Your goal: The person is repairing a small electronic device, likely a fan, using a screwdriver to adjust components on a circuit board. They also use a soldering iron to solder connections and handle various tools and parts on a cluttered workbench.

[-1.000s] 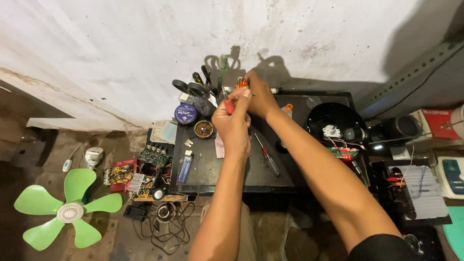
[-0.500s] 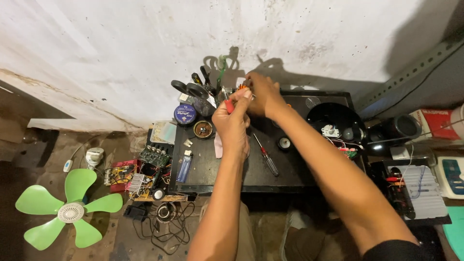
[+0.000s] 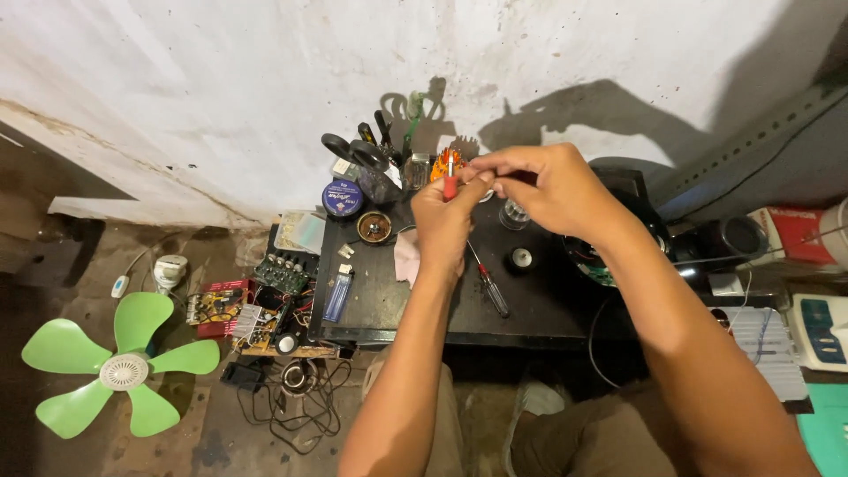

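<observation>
My left hand (image 3: 442, 216) is raised over a small black table (image 3: 389, 305) and grips a thin tool with a red handle (image 3: 450, 184) that points up. My right hand (image 3: 539, 184) meets it at the fingertips, pinching something small that I cannot make out. Both hands hover above the table's far middle. A screwdriver with a red and black handle (image 3: 488, 284) lies on the table below them, next to a pink cloth (image 3: 407, 256).
On the table lie a blue lighter (image 3: 338, 294), a round blue tin (image 3: 342, 198), a small brown dish (image 3: 374, 227), a black roll (image 3: 521, 259) and a cup of scissors and pliers (image 3: 371, 163). Circuit boards (image 3: 278, 274) and a green fan blade (image 3: 119, 362) lie left on the floor.
Both hands have drawn back from the wall toward me and lifted a little, still joined at the fingertips. The items on the table have not moved.
</observation>
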